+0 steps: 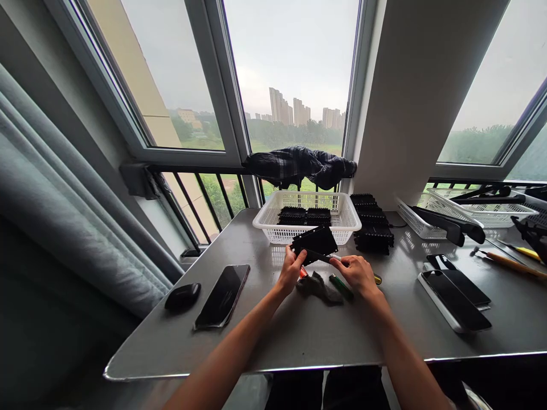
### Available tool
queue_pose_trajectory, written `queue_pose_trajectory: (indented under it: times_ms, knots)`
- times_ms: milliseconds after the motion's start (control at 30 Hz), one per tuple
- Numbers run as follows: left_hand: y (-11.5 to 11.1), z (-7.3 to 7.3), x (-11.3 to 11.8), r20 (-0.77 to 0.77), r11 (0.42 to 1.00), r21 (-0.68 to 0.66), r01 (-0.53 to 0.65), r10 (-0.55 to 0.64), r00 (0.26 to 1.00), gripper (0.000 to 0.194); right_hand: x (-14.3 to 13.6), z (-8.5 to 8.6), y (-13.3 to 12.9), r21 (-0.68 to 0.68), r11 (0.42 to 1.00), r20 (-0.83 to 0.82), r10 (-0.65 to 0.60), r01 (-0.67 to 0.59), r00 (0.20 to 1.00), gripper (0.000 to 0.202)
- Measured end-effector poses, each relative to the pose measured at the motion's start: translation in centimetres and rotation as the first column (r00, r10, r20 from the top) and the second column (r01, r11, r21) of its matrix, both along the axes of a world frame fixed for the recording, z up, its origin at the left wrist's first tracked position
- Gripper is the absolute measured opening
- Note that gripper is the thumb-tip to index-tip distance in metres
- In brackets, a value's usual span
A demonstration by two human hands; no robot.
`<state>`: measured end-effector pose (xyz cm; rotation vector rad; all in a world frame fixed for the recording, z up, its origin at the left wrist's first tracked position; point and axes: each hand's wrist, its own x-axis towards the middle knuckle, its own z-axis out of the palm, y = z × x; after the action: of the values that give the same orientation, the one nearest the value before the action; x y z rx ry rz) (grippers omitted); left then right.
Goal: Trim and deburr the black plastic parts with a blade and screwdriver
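My left hand (pixel 293 269) grips the near left edge of a flat black plastic panel (pixel 319 239), held tilted above the table. My right hand (pixel 358 272) is closed on a slim tool (pixel 334 258) with a pale part at the fingertips. Its point lies against or close to the panel's near edge; contact is too small to tell. Below the hands rest a crumpled dark grey cloth (pixel 318 288) and a green-handled item (pixel 341 287). An orange-red piece (pixel 303 272) shows beside my left hand, and a yellow end (pixel 377 279) peeks out behind my right wrist.
Behind the panel stands a white basket (pixel 267 228) holding black ridged parts (pixel 305 216). More black parts (pixel 372 225) are stacked to its right. A phone (pixel 223 297) and a mouse (pixel 183 296) lie left, two phones (pixel 455 302) right. Further baskets (pixel 421 225) and tools (pixel 508 261) sit far right.
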<state>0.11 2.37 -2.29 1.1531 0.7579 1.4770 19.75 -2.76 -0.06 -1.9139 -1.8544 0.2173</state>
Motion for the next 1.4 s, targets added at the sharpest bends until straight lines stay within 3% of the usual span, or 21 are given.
queue_pose_trajectory:
  times_ms: [233,400,633,967,1100,1400]
  knots:
    - [-0.3,0.4,-0.2,-0.135,0.998,0.029,-0.064,0.067,0.989,0.039,-0.1,0.6,-0.4,0.023,0.999,0.047,-0.029,0.028,0.998,0.058]
    - [-0.3,0.5,-0.3,-0.112,0.996,0.003,-0.088,0.088,0.99,0.044,-0.1,0.6,-0.4,0.036,0.998,0.089,-0.05,0.047,0.995,0.059]
    - [0.0,0.4,-0.4,-0.049,1.0,-0.009,0.01,-0.01,0.999,0.041,-0.3,0.0,-0.2,0.058,0.998,0.095,-0.022,0.017,0.995,0.057]
    - [0.7,1.2,-1.3,0.016,0.999,-0.014,-0.043,0.044,0.999,0.042,1.5,0.2,0.0,0.135,0.985,0.103,-0.123,0.109,0.987,0.056]
    - [0.9,1.0,-1.5,-0.022,1.0,-0.019,-0.005,0.004,1.0,0.041,1.8,0.1,0.0,0.126,0.986,0.086,-0.121,0.11,0.989,0.056]
    - [1.4,1.1,-1.8,-0.004,0.999,0.003,-0.046,0.046,0.999,0.043,2.3,0.3,0.0,0.139,0.985,0.054,-0.11,0.102,0.992,0.059]
